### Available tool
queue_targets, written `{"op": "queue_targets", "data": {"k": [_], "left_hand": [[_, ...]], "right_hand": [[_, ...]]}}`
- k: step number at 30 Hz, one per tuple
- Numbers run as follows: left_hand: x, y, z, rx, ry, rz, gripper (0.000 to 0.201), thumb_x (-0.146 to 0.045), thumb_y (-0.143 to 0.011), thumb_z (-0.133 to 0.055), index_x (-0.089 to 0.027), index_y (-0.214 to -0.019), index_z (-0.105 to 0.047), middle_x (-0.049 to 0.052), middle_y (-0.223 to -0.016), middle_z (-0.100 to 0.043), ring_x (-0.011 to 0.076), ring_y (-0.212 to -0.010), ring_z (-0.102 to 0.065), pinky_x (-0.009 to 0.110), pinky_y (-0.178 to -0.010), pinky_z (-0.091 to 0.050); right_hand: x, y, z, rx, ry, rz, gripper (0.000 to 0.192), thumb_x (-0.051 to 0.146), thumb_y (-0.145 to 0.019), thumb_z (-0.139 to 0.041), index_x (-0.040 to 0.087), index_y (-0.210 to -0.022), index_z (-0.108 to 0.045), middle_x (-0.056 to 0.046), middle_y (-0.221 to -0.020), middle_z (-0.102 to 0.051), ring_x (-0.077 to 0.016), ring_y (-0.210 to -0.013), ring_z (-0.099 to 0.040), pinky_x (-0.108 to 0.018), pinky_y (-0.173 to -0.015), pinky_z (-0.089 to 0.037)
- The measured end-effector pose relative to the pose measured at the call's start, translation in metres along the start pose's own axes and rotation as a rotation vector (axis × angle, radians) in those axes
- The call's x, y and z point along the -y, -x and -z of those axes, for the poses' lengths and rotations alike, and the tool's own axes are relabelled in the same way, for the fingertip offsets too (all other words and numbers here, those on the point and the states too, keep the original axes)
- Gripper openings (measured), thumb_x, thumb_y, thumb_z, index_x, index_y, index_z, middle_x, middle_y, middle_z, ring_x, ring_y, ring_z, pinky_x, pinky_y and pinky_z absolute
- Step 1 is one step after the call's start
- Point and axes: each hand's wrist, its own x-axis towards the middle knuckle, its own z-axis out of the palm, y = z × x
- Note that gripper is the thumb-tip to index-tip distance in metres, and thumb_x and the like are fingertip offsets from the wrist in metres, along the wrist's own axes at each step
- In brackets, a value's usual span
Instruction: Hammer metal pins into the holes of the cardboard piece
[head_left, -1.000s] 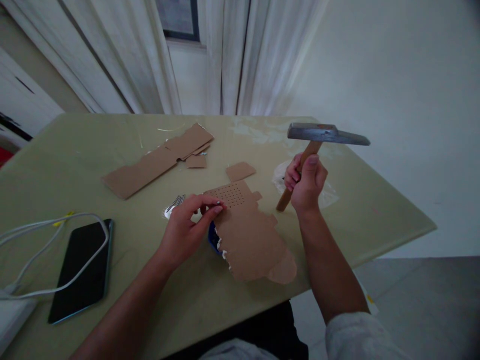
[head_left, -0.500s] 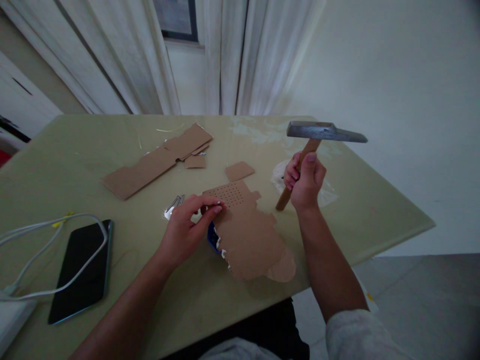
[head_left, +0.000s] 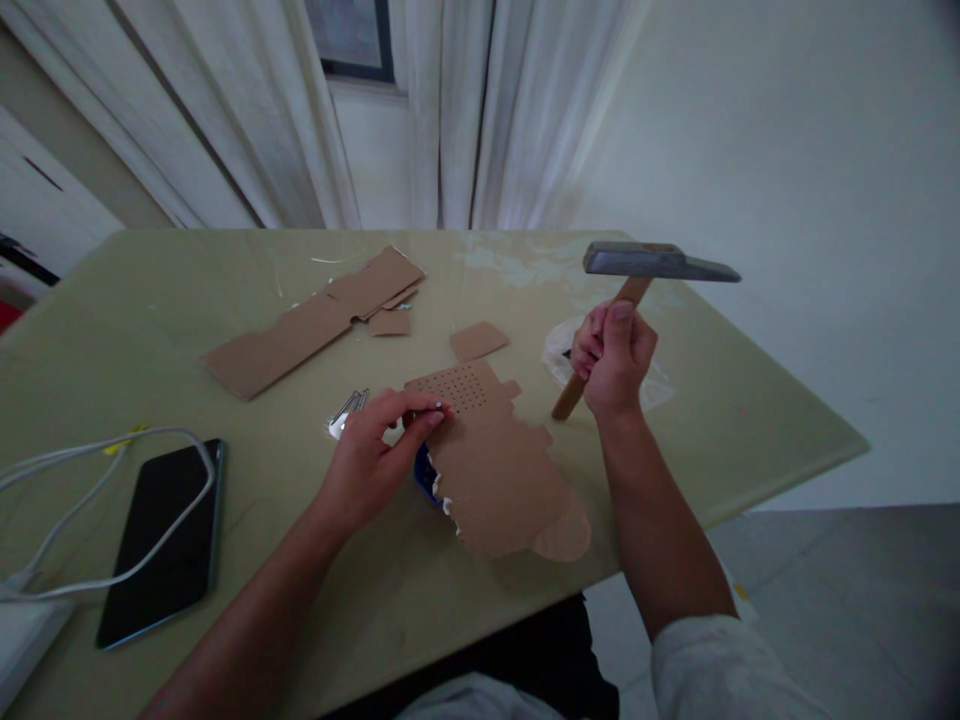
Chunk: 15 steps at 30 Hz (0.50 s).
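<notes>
My right hand [head_left: 616, 355] is wrapped round the wooden handle of a hammer [head_left: 637, 262], its metal head raised above the table at the right. Thumb and forefinger of my left hand [head_left: 379, 445] pinch a nail over a piece of cardboard [head_left: 499, 485]; only the small head of the nail [head_left: 439, 405] shows. Rows of small holes run across the far end of this cardboard, just beyond my fingertips. Under its left edge a dark blue object [head_left: 426, 475] shows in part. Several loose nails [head_left: 352, 402] lie left of my left hand.
Long cardboard strips [head_left: 300, 335] lie at the back left, and a small cardboard scrap [head_left: 478, 341] behind the holed piece. A clear plastic bag [head_left: 559, 350] is behind my right hand. At the left are a dark tablet [head_left: 165, 540] and white cables [head_left: 169, 433].
The hammer and my right hand have shifted slightly to the right, and the hammer head has turned a little. My left hand keeps its pinch in the same place.
</notes>
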Motion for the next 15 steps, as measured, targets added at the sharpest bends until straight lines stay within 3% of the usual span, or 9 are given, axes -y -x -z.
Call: {"op": "queue_targets", "data": {"k": [15], "left_hand": [[0.0032, -0.0009, 0.0020, 0.008, 0.006, -0.004, 0.014, -0.036, -0.102, -0.075, -0.028, -0.101, -0.086, 0.004, -0.096, -0.087, 0.0215, -0.084, -0.075, 0.035, -0.076, -0.056]], "right_hand": [[-0.0001, -0.0006, 0.0018, 0.001, -0.013, -0.002, 0.066, 0.081, -0.089, -0.081, 0.026, -0.073, -0.048, 0.012, -0.055, -0.031, -0.0056, -0.039, -0.022, -0.021, -0.033, -0.018]]}}
